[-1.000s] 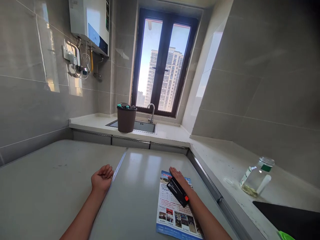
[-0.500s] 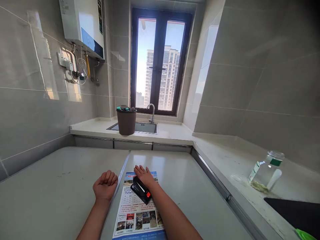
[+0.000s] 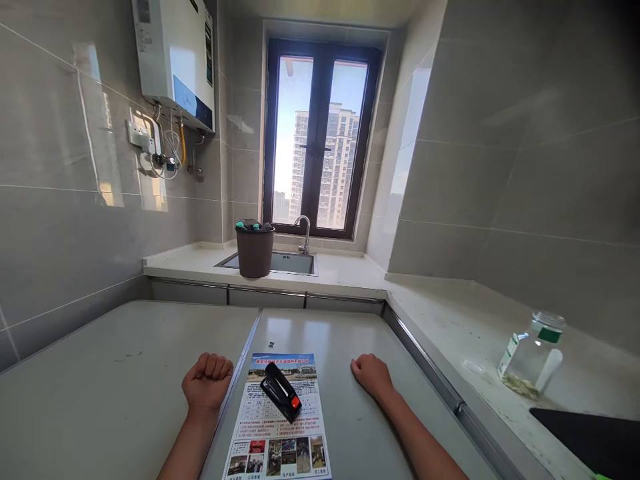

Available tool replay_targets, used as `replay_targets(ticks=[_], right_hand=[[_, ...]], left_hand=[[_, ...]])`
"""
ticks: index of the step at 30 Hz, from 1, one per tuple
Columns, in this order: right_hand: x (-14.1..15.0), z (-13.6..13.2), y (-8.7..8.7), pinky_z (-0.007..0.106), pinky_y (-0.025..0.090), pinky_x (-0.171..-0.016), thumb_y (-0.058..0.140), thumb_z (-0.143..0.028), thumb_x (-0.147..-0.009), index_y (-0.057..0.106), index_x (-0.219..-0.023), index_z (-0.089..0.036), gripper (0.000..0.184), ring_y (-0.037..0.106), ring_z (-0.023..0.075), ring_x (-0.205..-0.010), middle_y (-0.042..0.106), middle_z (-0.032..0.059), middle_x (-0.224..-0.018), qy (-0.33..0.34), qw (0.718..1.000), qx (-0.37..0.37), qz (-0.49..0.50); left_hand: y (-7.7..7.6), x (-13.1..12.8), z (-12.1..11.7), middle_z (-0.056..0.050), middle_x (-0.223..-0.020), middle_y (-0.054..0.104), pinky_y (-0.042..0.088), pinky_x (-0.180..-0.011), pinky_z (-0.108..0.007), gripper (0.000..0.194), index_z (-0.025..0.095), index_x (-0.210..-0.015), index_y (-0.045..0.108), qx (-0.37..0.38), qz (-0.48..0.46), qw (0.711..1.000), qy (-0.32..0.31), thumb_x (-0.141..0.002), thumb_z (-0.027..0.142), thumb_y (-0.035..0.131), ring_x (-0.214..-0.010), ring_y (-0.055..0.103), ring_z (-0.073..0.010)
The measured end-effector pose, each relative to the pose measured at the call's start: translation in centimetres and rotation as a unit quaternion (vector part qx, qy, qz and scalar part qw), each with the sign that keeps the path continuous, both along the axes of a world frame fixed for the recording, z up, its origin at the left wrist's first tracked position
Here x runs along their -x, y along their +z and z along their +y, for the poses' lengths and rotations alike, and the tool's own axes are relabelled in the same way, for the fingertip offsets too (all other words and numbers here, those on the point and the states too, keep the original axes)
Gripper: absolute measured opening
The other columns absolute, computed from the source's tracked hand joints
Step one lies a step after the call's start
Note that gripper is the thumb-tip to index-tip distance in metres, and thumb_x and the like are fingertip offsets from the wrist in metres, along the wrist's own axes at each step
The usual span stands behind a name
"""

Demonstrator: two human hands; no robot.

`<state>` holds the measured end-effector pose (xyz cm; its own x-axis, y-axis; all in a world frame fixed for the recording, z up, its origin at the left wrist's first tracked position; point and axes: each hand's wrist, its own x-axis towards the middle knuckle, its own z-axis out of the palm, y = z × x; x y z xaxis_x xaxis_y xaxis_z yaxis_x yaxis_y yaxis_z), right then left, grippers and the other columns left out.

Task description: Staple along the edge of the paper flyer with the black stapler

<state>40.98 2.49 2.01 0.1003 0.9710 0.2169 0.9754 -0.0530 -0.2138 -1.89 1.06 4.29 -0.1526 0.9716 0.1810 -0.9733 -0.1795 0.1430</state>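
My left hand (image 3: 207, 381) lay on the grey tabletop (image 3: 100, 373) curled into a loose fist, holding nothing, just left of the seam between the two panels. My right hand (image 3: 371, 375) rested on the tabletop too, fingers tucked under and empty as far as I could see, well to the right of the flyer (image 3: 277, 427). The flyer lay flat between my hands, nearer the left one, its blue-headed top edge pointing toward the window (image 3: 320, 137). On it sat the black stapler (image 3: 281, 391), lying at a slant with its red end toward me, touched by neither hand. A tiny dark speck (image 3: 271, 344) lay just beyond the flyer's top edge; it may have been a staple, but it was too small to tell. Farther off, a brown bucket (image 3: 255, 250) stood beside the sink (image 3: 295, 263), and a glass jar (image 3: 531, 357) leaned on the white counter at my right.
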Motion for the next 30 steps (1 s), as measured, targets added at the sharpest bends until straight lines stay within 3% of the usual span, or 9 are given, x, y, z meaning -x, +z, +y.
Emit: replay_targets(ticks=[2,5,10,21,30], right_hand=[[-3.3,-1.6,-0.2,0.032,0.046,-0.069,0.048,-0.033,-0.097,0.077,-0.078,-0.014,0.039,0.073,0.0277,-0.078,0.075,0.0181,-0.084,-0.035,0.999,0.007,-0.022],[-5.4,-3.5,-0.5,0.032,0.047,-0.070,0.043,-0.034,-0.100,0.077,-0.080,-0.016,0.043,0.074,0.0277,-0.081,0.076,0.0173,-0.088,-0.063,0.997,0.007,-0.045],[-5.4,-4.2,-1.0,0.032,0.049,-0.071,0.037,-0.034,-0.104,0.077,-0.085,-0.015,0.047,0.074,0.0262,-0.082,0.076,0.0159,-0.090,-0.063,0.996,0.000,-0.056],[-5.8,-4.1,-1.1,0.029,0.048,-0.069,0.040,-0.033,-0.104,0.076,-0.080,-0.018,0.046,0.074,0.0242,-0.079,0.076,0.0130,-0.085,-0.052,0.997,-0.011,-0.048],[-6.0,-3.9,-1.3,0.030,0.048,-0.069,0.042,-0.033,-0.102,0.076,-0.080,-0.019,0.043,0.074,0.0254,-0.081,0.076,0.0126,-0.086,-0.054,0.998,-0.020,-0.039]], left_hand=[[0.2,-0.2,-0.1,0.004,-0.053,0.008,0.018,-0.042,-0.031,0.038,0.020,-0.056,0.022,0.007,0.008,1.000,-0.001,-0.063,0.003,0.055,-0.043,0.014,-0.0123],[0.4,-0.5,-0.4,0.004,-0.052,0.009,0.018,-0.042,-0.030,0.039,0.020,-0.057,0.021,0.019,0.025,0.999,0.000,-0.065,0.005,0.056,-0.042,0.017,-0.0119],[0.4,-0.6,-0.6,0.004,-0.049,0.015,0.021,-0.042,-0.029,0.043,0.019,-0.058,0.018,0.026,0.066,0.997,0.011,-0.066,0.006,0.058,-0.041,0.025,-0.0110],[0.1,-0.5,-0.4,0.004,-0.049,0.027,0.022,-0.043,-0.030,0.042,0.020,-0.060,0.022,0.022,0.057,0.998,0.005,-0.070,0.007,0.060,-0.041,0.029,-0.0112],[-0.2,-0.5,0.1,0.004,-0.049,0.026,0.022,-0.043,-0.030,0.041,0.020,-0.060,0.022,0.009,0.064,0.998,-0.006,-0.069,0.004,0.059,-0.042,0.029,-0.0115]])
